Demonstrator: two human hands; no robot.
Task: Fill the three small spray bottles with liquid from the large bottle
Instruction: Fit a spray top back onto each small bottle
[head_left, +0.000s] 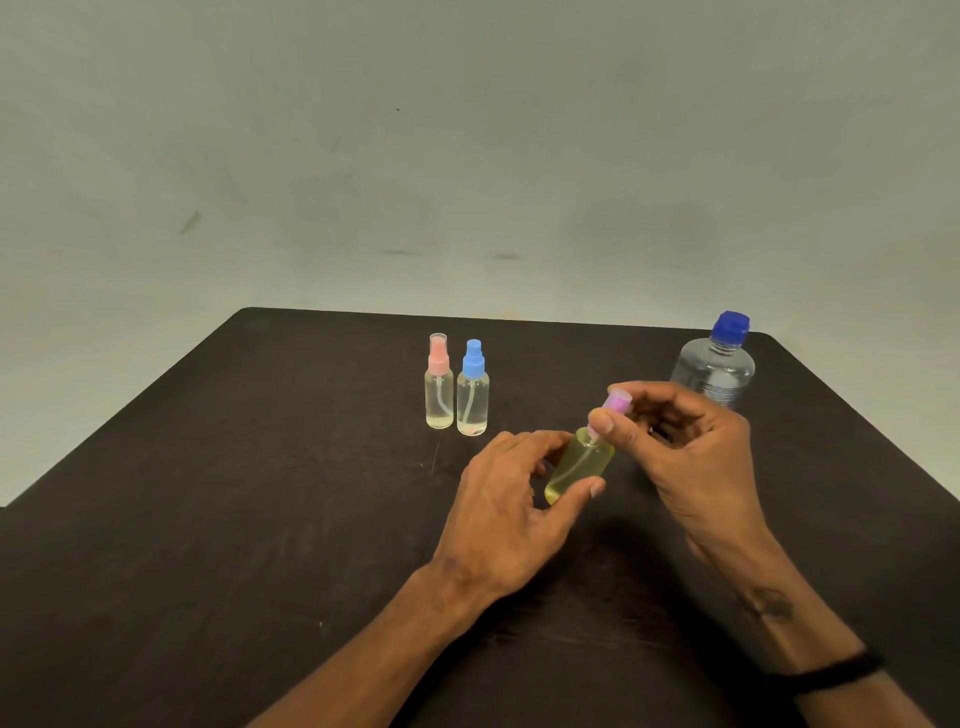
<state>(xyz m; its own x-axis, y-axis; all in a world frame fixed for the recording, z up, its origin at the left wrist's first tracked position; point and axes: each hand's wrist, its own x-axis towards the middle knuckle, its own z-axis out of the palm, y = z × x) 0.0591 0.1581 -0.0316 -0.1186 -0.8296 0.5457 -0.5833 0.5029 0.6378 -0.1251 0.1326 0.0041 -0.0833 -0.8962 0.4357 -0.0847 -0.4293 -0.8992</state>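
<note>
Both hands work mid-frame: left hand (511, 499) grip steadies the tilted yellow spray bottle (579, 465) while right hand (685, 441) grip pinches its pink sprayer top (615, 405), probably to turn it.

clear glossy plastic spray bottles (472, 400) and large bottle (714, 371) on a dark matt table (208, 493).

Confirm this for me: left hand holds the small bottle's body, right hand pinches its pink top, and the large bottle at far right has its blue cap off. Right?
Not quite. In the head view the large bottle has its blue cap on, not off. The rest stands: the left hand holds the small bottle by its body, and the right hand pinches its pink top.
</note>
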